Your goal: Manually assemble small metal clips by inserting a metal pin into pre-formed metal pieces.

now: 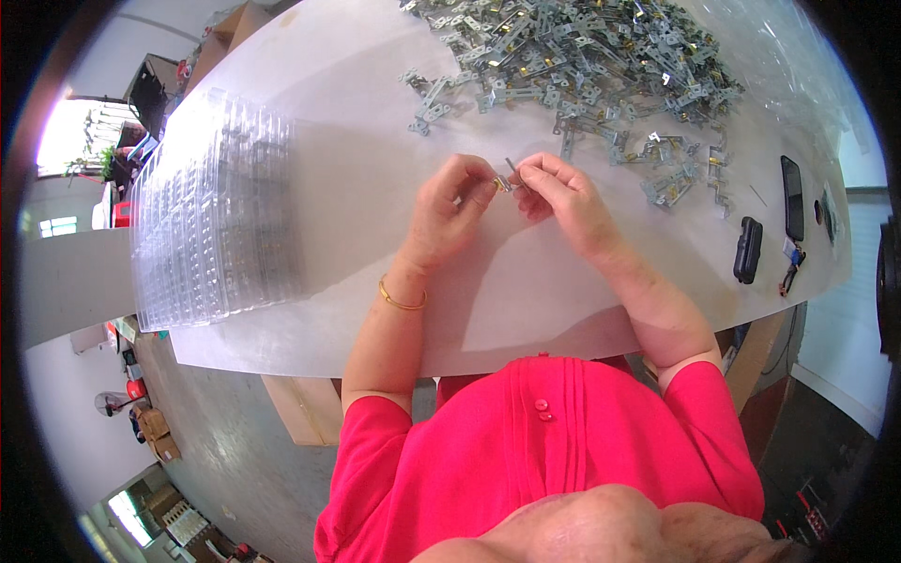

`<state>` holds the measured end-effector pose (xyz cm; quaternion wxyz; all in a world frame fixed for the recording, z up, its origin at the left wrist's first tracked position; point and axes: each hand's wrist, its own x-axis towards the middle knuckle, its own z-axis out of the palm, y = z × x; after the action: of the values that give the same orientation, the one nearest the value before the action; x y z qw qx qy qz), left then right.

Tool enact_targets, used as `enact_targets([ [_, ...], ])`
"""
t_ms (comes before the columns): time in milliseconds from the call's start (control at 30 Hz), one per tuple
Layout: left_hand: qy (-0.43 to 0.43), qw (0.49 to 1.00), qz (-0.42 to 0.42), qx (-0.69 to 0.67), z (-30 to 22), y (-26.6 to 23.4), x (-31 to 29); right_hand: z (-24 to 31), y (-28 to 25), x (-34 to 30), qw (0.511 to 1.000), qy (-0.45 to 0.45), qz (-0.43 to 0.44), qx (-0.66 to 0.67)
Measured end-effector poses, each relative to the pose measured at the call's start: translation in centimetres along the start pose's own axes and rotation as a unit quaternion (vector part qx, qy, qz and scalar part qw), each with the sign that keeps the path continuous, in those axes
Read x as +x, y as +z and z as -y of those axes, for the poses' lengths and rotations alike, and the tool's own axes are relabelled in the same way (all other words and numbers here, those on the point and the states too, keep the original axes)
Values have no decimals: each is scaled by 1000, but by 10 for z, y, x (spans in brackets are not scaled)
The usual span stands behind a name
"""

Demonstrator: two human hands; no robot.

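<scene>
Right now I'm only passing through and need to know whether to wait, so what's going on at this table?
A person in a red top is working at a white table. The left hand and right hand are held together over it, pinching one small metal piece between their fingers. A big heap of similar metal parts lies beyond the hands, stacked clear plastic trays sit to the left, and two dark devices lie to the right.
</scene>
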<state>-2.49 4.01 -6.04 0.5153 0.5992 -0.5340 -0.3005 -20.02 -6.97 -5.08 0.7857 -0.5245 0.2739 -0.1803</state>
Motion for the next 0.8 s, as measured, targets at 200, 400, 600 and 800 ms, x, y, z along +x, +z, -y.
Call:
enact_targets([
  [200,-21,991,84,-103,-7,0,0,-7,3,0,996,-66,-50,-36],
  [400,-32,987,147,-60,-10,-8,0,-16,7,0,984,-164,-55,-44],
  [600,-81,980,40,-180,-7,10,3,-3,3,-2,978,-196,-74,-4],
  [800,-225,954,24,-195,-14,-6,10,1,2,0,884,-385,-16,-264],
])
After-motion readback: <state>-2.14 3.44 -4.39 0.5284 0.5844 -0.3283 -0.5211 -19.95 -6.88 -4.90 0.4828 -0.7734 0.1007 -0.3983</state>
